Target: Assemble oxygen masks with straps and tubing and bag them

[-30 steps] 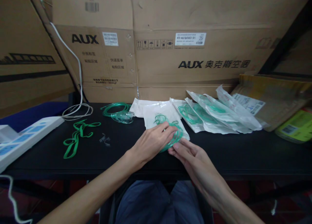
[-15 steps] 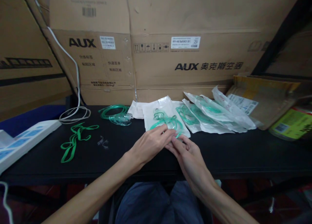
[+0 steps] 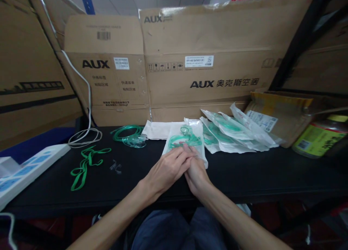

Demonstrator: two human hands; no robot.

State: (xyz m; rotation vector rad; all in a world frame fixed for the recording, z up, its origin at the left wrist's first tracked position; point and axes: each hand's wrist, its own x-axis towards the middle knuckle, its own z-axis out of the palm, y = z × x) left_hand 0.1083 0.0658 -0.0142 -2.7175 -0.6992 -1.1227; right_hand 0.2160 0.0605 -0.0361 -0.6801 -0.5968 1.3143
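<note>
My left hand (image 3: pixel 170 168) lies over my right hand (image 3: pixel 197 172), its fingers folded across the right hand's fingers. Most of the right hand's fingers are hidden beneath; a few fingertips show past the left hand. Both rest at the near part of a white pouch (image 3: pixel 202 157) holding green tubing (image 3: pixel 185 141) and a clear piece. Whether anything sits between the palms cannot be seen. Left of the pouch lies a clear mask (image 3: pixel 134 141) with coiled green tubing (image 3: pixel 118 134). Several similar pouches (image 3: pixel 233 145) overlap to the right.
Green straps (image 3: pixel 81 174) and small clear pieces (image 3: pixel 116 167) lie on the black table (image 3: pixel 130 184). A white power strip (image 3: pixel 35 170) stands at left. Cardboard (image 3: pixel 168 94) walls the back; a small carton (image 3: pixel 280 112) and a yellow-labelled jar (image 3: pixel 318 137) are at right.
My fingertips were pinched together at the pouch's near edge; now the left hand lies folded over the right. The pouch sits turned slightly differently. The view has tilted up.
</note>
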